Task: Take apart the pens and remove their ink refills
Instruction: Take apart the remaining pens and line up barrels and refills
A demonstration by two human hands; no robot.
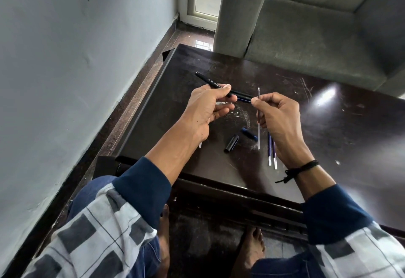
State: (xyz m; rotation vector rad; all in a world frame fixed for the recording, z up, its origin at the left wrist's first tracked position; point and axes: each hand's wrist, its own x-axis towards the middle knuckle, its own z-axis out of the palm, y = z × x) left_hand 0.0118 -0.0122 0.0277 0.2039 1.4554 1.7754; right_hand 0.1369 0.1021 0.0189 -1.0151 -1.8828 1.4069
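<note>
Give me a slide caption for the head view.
Left hand holds a black pen barrel, right hand pinches a refill, over a dark table with loose refills and a cap.

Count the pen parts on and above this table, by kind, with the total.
Ink refills: 3, one held refill in the right hand, two loose refills on the table.
Black barrel: 1, in the left hand.
Black cap: 1.
Blue piece: 1.
White tip under left wrist: unclear, uncounted.
Total: 6.
</note>
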